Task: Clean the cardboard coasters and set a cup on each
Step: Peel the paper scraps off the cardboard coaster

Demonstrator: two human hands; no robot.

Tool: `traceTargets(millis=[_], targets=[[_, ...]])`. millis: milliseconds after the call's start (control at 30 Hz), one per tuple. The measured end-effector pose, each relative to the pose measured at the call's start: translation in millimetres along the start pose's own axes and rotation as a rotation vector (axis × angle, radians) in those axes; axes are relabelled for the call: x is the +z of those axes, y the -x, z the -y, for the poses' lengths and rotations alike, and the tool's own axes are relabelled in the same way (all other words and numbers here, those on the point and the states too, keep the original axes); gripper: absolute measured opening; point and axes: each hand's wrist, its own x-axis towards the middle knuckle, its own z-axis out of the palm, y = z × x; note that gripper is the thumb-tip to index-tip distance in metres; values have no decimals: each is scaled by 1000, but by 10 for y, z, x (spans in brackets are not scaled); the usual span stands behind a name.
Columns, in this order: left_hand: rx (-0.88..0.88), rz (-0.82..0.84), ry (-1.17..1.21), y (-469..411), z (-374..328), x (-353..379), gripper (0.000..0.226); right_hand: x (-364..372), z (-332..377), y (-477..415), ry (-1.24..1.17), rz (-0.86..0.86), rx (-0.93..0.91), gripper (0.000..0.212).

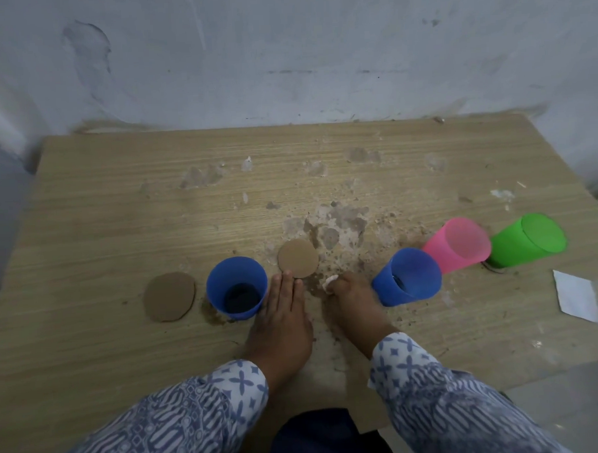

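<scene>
A grey-white scuffed wall (pixel 283 55) rises behind a wood-grain table (pixel 118 200), whose middle is blotched with pale stains and brown crumbs. Two patterned blue-and-white sleeves (pixel 196 419) reach in from the near edge.

The left hand (pixel 281 316) lies flat on the table, fingers straight and together, the fingertips touching the near rim of the middle coaster (pixel 298 258). The right hand (pixel 352 302) is curled tight, fingers pinching a white wad (pixel 330 280) against the dirty tabletop just right of that coaster.

Four cups stand mouth up: a left blue cup (pixel 237 287) just beside the left hand, a right blue cup (pixel 407 276) close against the right hand, then a pink cup (pixel 457 245) and a green cup (pixel 527 238) further right, the three right-hand cups crowded in a row. Whether any cup sits on a coaster cannot be told.

Two round brown cardboard coasters show bare: the middle one, and a left coaster (pixel 169 296) on the far side of the left blue cup. One paper slip (pixel 576 296) lies near the right edge.
</scene>
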Motion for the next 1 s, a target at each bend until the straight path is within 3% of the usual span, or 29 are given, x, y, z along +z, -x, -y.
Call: traceTargets(millis=[67,267,333,433,700,900,1000], targets=[[-4,-1,-2,0,3,6,62,-20,37,-91,-6,-10,9,21],[11,2,-6,11,-3,-17,61,-33,188,74,3,35,-244,11],[-2,0,-3,8,-5,-17,61,-15,62,13,24,58,-104,20],[0,-11,-8,10,-8,-19,62,54,-69,-138,-7,2,43,19],[8,21,-4,22,-10,-46,61,162,2,113,40,27,-251,16],[-1,13,10,12,-9,-36,63,90,-48,-149,37,56,68,23],[10,20,15,13,8,-27,61,146,99,-144,44,-64,-158,19]])
